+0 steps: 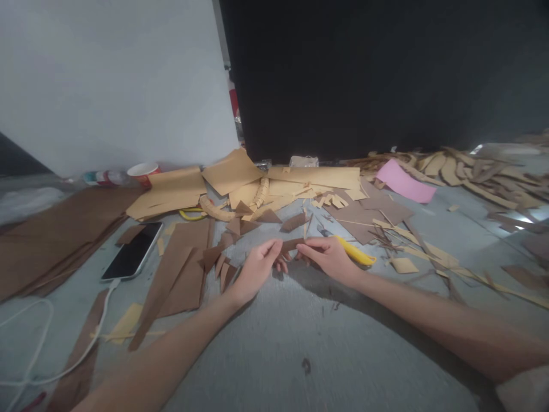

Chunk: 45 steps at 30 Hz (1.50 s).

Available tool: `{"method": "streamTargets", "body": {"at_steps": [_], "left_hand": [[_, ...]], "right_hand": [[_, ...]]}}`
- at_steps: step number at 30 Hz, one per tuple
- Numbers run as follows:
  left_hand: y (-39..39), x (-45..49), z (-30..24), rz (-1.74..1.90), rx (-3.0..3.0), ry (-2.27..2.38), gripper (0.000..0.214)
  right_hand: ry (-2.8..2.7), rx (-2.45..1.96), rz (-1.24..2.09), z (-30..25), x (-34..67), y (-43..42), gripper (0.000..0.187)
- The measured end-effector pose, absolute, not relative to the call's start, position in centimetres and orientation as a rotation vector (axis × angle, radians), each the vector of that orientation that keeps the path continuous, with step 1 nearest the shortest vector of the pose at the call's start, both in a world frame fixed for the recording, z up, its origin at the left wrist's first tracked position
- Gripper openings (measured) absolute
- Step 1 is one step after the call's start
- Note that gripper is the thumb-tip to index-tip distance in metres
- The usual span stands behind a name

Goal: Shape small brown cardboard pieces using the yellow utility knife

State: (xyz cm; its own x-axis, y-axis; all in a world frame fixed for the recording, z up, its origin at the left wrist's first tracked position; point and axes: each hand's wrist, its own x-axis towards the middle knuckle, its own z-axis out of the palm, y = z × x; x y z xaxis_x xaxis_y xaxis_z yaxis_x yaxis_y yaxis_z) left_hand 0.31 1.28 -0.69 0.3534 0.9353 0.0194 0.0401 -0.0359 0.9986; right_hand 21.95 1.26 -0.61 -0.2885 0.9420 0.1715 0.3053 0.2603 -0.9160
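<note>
Brown strip (291,245) held over grey table (257,355), pinched by left hand (257,268) and right hand (329,260) at opposite ends, long axis running left to right, both tips hidden by the grip.

Grey work surface (266,355), marked by a dark smudge (306,366) near its front, carries at left a stack of brown sheets (64,229), a phone (134,254) with a white cable (100,326) at its near end, and a smaller brown sheet pile (184,274). Observed along the rear: folded tan sheets (171,191) and, at right, a heap of curved strips (472,171). A yellow-handled tool (355,252) lies right of centre, just beside narrow loose offcuts (404,265).
</note>
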Motion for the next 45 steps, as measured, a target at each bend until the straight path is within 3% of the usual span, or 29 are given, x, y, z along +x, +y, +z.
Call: {"method": "streamTargets", "body": {"at_steps": [28, 40, 45], "left_hand": [[0.5, 0.3, -0.3, 0.782, 1.527, 0.959, 0.039], [0.3, 0.2, -0.7, 0.721, 1.645, 0.971, 0.047], [0.2, 0.4, -0.4, 0.714, 1.632, 0.961, 0.044]], "right_hand": [[-1.672, -1.147, 1.103, -0.6, 21.9, 0.8, 0.050], [-1.821, -1.146, 1.085, -1.0, 21.7, 0.8, 0.041], [-1.855, -1.131, 1.063, -0.9, 22.0, 0.9, 0.047]]}}
